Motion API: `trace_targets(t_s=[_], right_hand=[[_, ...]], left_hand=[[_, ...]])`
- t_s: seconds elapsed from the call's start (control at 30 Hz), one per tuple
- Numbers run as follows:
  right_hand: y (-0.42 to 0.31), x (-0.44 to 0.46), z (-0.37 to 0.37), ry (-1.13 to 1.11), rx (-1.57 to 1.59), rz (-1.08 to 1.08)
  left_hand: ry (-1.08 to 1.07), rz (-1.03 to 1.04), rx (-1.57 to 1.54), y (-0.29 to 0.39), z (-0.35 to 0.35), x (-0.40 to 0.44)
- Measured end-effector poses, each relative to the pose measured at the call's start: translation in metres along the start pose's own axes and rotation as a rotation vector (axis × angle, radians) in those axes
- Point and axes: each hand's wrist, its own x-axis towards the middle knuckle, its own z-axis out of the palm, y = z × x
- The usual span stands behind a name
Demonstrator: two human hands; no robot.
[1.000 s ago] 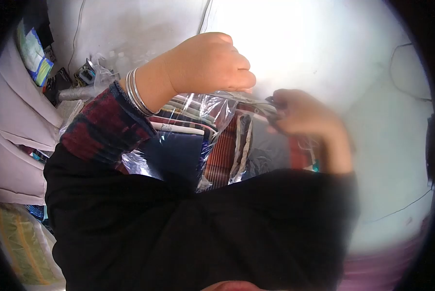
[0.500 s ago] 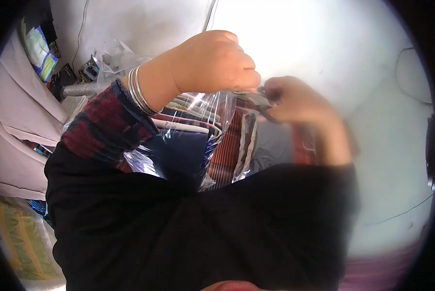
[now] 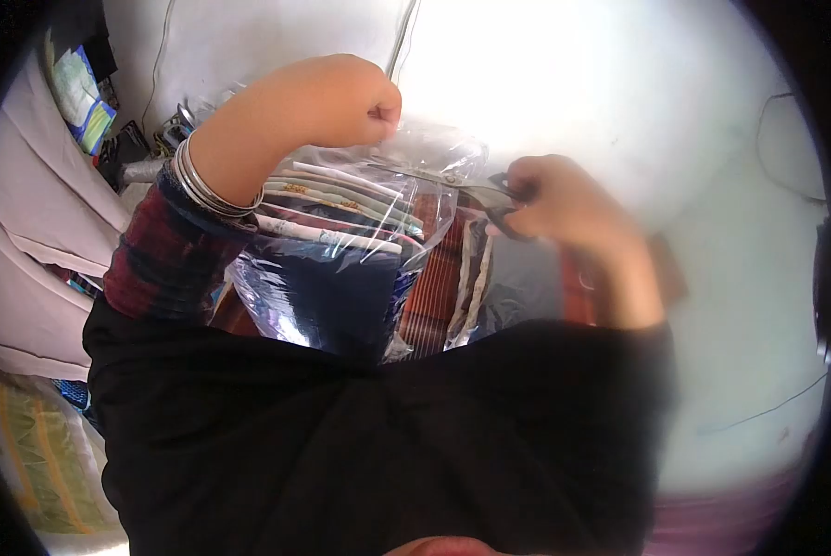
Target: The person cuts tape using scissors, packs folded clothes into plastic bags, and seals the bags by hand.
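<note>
Since the earlier frame the left hand (image 3: 318, 104) has shifted to the person's left, apart from the right hand (image 3: 573, 199); there, the two were nearly together. The right hand is in much the same place. More of the scissors (image 3: 476, 190) now shows, and the upper film (image 3: 453, 153) is spread wider.

Left hand: closed in a fist, fingers clamped on the film at its lower side. Right hand: fingers and thumb closed about the scissors' handles, slightly blurred. Whether the blades are apart or together cannot be told.

Principal relation: the scissors lie directly to the left of the right hand, long axis running nearly crosswise, tips towards the left hand but below it in the view. The blades overlap the film; which layer they pass through cannot be made out. The right hand is the nearer to the film's rounded right edge, the left hand to the blade tips.

Edges: the film also covers the folded cloths (image 3: 327, 283), which lie just below the blades in the view. A striped red cloth (image 3: 431, 287) borders them on the right. The pale wall (image 3: 564, 83) forms the background above and to the right of both hands.
</note>
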Motion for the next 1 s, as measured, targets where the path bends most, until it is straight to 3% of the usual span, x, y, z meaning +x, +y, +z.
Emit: trace_targets(t_s=[0.07, 0.37, 0.43, 0.57, 0.73, 1.0], right_hand=[[-0.005, -0.002, -0.001, -0.003, -0.051, 0.038], [0.001, 0.004, 0.002, 0.011, 0.001, 0.020], [0.004, 0.005, 0.003, 0.008, -0.003, 0.014], [-0.001, 0.004, 0.002, -0.011, -0.004, 0.049], [-0.004, 0.005, -0.002, -0.036, -0.131, 0.054], [-0.009, 0.008, 0.001, -0.051, -0.175, 0.083]], left_hand=[[-0.111, -0.062, -0.002, 0.001, -0.003, 0.001], [0.014, -0.122, -0.153, 0.022, 0.001, -0.011], [-0.154, -0.169, -0.113, 0.025, -0.006, -0.006], [-0.172, -0.110, -0.222, 0.015, 0.001, -0.003], [0.002, -0.011, -0.234, 0.015, 0.005, -0.001], [0.097, 0.018, -0.139, 0.014, 0.012, -0.003]])
